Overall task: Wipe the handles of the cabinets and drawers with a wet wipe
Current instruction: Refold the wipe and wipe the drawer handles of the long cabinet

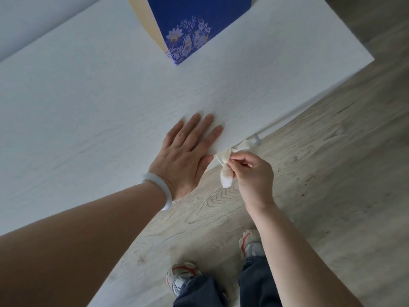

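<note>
Head view: I see the wet wipe [228, 171] draped over a thin white handle [256, 140] just below the near edge of the white cabinet top [110, 96], one end hanging down. My right hand [254, 173] pinches it with curled fingertips. My left hand [188, 151] lies flat, fingers straight, on the top just left (pale bangle [159, 189] on that wrist). A blue floral box [194, 25] stands far back.

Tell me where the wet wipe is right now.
The wet wipe is pinched in the right hand at the handle under the cabinet top's front edge, beside the flat left hand.
</note>
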`<state>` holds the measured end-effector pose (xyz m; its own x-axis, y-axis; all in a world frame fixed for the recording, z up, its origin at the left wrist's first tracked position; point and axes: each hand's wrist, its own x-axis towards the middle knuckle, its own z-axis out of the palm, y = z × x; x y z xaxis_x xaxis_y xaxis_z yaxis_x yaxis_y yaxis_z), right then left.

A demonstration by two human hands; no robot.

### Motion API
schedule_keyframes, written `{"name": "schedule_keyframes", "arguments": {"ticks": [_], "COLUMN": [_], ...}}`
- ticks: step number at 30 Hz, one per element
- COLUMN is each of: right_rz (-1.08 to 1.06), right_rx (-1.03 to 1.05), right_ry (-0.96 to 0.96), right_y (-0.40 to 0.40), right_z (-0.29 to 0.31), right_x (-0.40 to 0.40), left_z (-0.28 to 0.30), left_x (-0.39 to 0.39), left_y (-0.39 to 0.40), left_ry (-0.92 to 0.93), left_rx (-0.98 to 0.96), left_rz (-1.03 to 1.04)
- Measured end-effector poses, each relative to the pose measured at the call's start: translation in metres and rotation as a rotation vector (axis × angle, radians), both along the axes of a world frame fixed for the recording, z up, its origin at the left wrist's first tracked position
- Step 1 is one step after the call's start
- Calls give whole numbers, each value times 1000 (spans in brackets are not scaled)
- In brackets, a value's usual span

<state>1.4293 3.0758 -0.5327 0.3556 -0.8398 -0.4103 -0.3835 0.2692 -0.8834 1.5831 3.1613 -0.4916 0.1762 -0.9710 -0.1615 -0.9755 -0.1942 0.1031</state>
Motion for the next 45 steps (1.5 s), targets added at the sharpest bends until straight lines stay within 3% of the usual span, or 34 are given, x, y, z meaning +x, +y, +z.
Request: {"name": "schedule_keyframes", "arguments": {"ticks": [4, 7, 10, 12, 19, 28, 36, 40, 45], "right_rz": [-162, -170, -12, -19, -319, -423, -493, -537, -521], "right_rx": [-177, -45, 19, 53, 198, 289, 758, 789, 656], "right_ry": [138, 95, 189, 204, 140, 17, -286, -278, -184], "right_y": [-32, -52, -65, -67, -28, -20, 15, 3, 5], "right_z": [5, 8, 7, 2, 1, 12, 18, 21, 13], "right_x": [-12, -12, -2, 2, 7, 15, 26, 24, 20], "left_z": [0, 0, -1, 0, 0, 0, 0, -1, -3], "left_x": [-1, -1, -1, -1, -2, -1, -1, 0, 0], "left_y": [-1, 0, -1, -2, -2, -2, -2, -1, -1], "left_ry": [-1, -7, -9, -7, -15, -8, -14, -9, -9], "left_rx": [-11, -17, -14, -13, -5, -8, -2, -13, -11], "left_rz": [3, 6, 5, 7, 10, 9, 2, 6, 1]}}
